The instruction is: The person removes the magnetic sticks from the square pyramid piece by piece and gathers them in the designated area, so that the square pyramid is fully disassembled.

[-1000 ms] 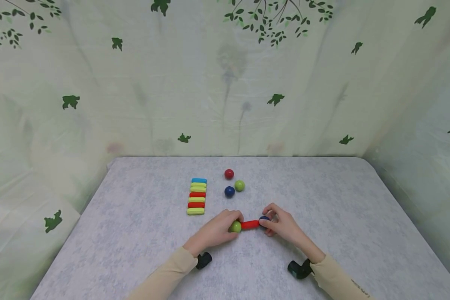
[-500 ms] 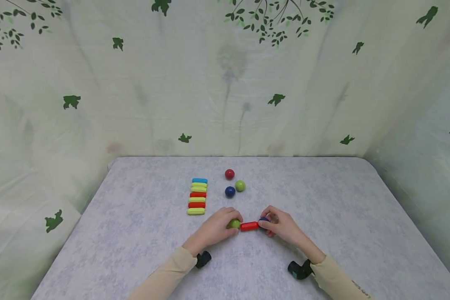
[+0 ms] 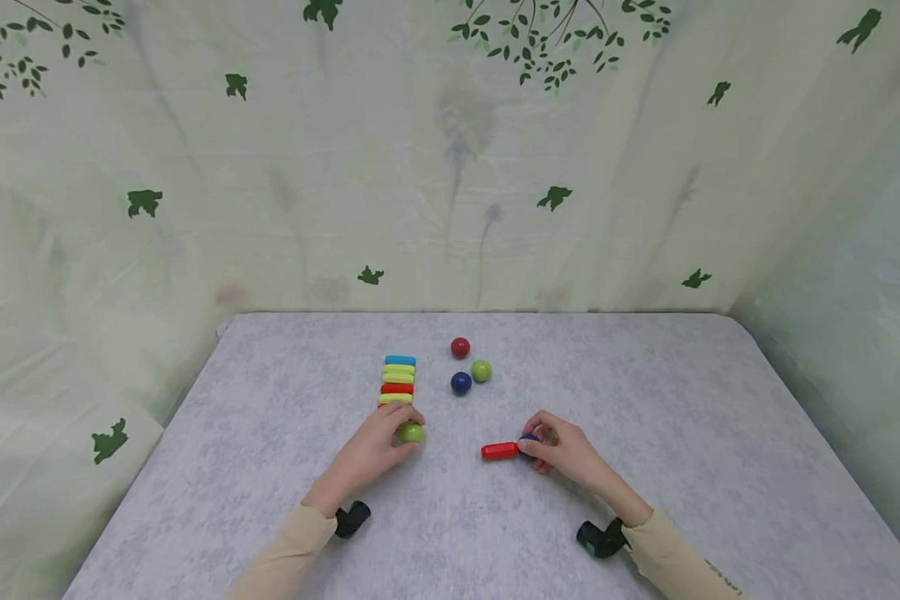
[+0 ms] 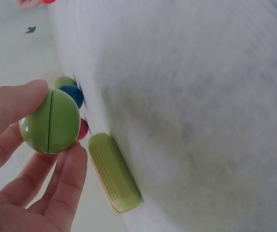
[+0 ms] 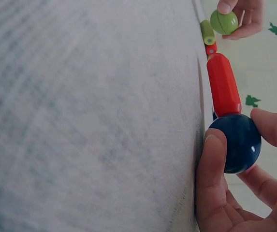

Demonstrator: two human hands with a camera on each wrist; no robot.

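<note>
My left hand [image 3: 375, 442] pinches a glossy green ball [image 4: 51, 123] between thumb and fingers; a thin seam runs around the ball. It is near the front end of the row of sticks, where a yellow-green stick [image 4: 114, 174] shows in the left wrist view. My right hand [image 3: 566, 450] holds a dark blue ball [image 5: 237, 145] by its fingertips. A red stick [image 5: 224, 84] extends from that ball, its end touching it; in the head view the red stick points left, its other end free.
Behind the left hand lies a row of coloured sticks, a blue stick [image 3: 400, 360] farthest back. To its right rest a red ball [image 3: 460, 347], another green ball [image 3: 481, 371] and another blue ball [image 3: 461, 383]. All are on a grey-white table [image 3: 645, 375] before a leaf-printed cloth [image 3: 390, 167].
My left hand has moved left with the green ball, away from the red stick's left end, to the front of the stick row. The right hand stays nearly in place with the blue ball.
</note>
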